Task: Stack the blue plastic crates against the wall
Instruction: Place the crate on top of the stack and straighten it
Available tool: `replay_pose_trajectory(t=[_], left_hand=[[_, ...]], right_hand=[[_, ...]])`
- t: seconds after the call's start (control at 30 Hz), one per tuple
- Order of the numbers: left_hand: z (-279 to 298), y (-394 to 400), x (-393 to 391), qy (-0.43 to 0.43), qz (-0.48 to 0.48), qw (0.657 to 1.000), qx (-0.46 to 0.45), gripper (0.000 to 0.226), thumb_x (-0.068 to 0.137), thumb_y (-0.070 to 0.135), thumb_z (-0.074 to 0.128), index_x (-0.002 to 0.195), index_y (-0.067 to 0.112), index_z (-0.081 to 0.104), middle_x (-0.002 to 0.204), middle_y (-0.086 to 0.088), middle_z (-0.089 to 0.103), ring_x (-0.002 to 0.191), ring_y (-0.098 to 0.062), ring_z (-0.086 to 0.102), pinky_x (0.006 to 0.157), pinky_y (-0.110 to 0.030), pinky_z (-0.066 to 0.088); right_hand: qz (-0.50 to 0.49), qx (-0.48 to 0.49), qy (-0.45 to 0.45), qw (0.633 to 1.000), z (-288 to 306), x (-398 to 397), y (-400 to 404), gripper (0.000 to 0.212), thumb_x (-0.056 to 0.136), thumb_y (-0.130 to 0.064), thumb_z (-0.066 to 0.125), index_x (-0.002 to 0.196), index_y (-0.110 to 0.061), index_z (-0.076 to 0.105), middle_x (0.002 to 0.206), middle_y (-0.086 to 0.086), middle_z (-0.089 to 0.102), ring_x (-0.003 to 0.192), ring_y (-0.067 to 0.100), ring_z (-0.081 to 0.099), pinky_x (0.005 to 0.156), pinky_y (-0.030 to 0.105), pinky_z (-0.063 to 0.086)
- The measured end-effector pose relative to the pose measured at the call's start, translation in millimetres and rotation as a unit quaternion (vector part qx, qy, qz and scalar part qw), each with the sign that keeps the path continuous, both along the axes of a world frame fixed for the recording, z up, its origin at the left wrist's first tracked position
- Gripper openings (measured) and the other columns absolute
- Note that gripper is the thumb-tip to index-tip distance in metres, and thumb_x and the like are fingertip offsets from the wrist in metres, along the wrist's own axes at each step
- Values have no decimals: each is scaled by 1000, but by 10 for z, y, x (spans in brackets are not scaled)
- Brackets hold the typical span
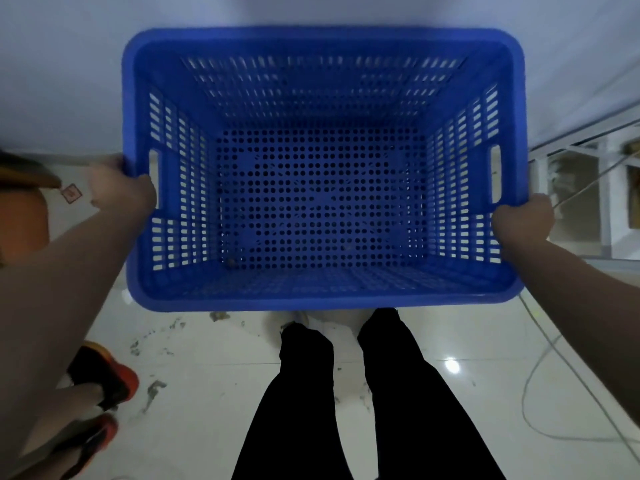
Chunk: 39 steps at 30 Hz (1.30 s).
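Observation:
A blue perforated plastic crate (322, 299) fills the middle of the head view, seen from above, empty inside. My left hand (133, 194) grips its left rim beside the handle slot. Its right rim is held by my right hand (523, 221) just below the right handle slot. The crate is up off the floor, in front of my legs, and its far edge is close to the pale wall (311, 12). What lies under the crate is hidden.
White tiled floor (207, 358) with dirt smears lies below. Another person's feet in orange-and-black shoes (107, 375) stand at the lower left. An orange object (20, 216) sits at the left. A white metal rack (588, 188) and loose cables (533, 386) are at the right.

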<state>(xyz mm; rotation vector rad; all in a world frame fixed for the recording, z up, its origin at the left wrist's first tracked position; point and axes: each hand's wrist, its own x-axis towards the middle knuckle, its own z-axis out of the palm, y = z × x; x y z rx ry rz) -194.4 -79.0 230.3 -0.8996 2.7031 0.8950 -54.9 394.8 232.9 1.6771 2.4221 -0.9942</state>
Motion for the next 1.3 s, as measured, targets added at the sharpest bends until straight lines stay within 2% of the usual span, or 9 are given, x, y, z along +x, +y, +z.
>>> replay_pose_trajectory(t=[0.07, 0.2, 0.33, 0.57, 0.8, 1.03, 1.13, 1.23, 1.3], left_hand=[[0, 19, 21, 6, -25, 1000, -11, 18, 87, 6, 50, 92, 22, 55, 98, -5, 55, 91, -20, 55, 76, -33, 46], [29, -67, 125, -27, -75, 996, -29, 36, 85, 1, 51, 120, 5, 56, 110, -17, 61, 98, -36, 62, 76, -35, 47], [73, -150, 173, -58, -84, 994, -47, 40, 81, 0, 52, 120, 3, 54, 119, -24, 59, 103, -43, 62, 80, -47, 53], [33, -176, 211, -83, -95, 987, -99, 37, 83, 7, 52, 120, 4, 50, 128, -25, 50, 109, -44, 56, 90, -51, 50], [20, -298, 402, -88, -126, 983, -97, 32, 85, 10, 54, 116, 5, 51, 117, -29, 56, 98, -47, 60, 81, -52, 53], [-47, -177, 301, -50, -22, 998, -44, 37, 74, 2, 46, 109, 10, 54, 122, -23, 55, 103, -42, 59, 86, -49, 53], [-26, -119, 211, -26, -16, 999, -27, 40, 77, -2, 46, 113, 9, 59, 116, -20, 62, 98, -38, 62, 77, -40, 54], [-50, -96, 159, -5, 9, 1000, -12, 36, 78, -4, 45, 98, 20, 63, 111, -13, 64, 96, -34, 63, 62, -27, 56], [-81, -114, 86, 5, 39, 999, 5, 40, 79, -1, 47, 114, 12, 60, 114, -14, 62, 104, -34, 62, 78, -37, 57]], right_hand=[[-3, 6, -19, 1000, -36, -24, 15, 36, 86, -4, 51, 121, 3, 51, 105, 14, 53, 89, 26, 53, 75, 30, 42], [2, 17, -93, 996, -57, -32, -3, 45, 89, -12, 54, 131, -3, 40, 135, 21, 50, 121, 41, 52, 97, 50, 48], [10, 5, -135, 991, -94, 19, -43, 49, 84, -13, 58, 128, -5, 39, 132, 23, 50, 120, 45, 50, 96, 59, 48], [32, 26, -135, 990, -148, 86, -67, 49, 83, -9, 59, 128, -2, 40, 131, 24, 51, 122, 45, 48, 98, 57, 45], [60, -23, -90, 994, -119, 338, -17, 44, 77, -5, 60, 118, -3, 45, 115, 20, 59, 101, 37, 61, 81, 48, 54], [42, -6, -71, 997, -131, 276, -66, 41, 79, -5, 58, 119, -2, 46, 119, 20, 59, 104, 39, 60, 85, 48, 53], [34, -5, -46, 998, -158, 260, -62, 42, 79, -4, 56, 120, -2, 47, 119, 19, 60, 103, 37, 61, 86, 48, 54], [21, -10, -19, 1000, -202, 288, -96, 42, 78, -3, 55, 119, -3, 48, 117, 17, 61, 102, 35, 62, 86, 47, 55], [13, -10, -6, 1000, -230, 284, -99, 42, 77, -4, 55, 119, -5, 48, 117, 16, 61, 101, 33, 63, 87, 47, 55]])
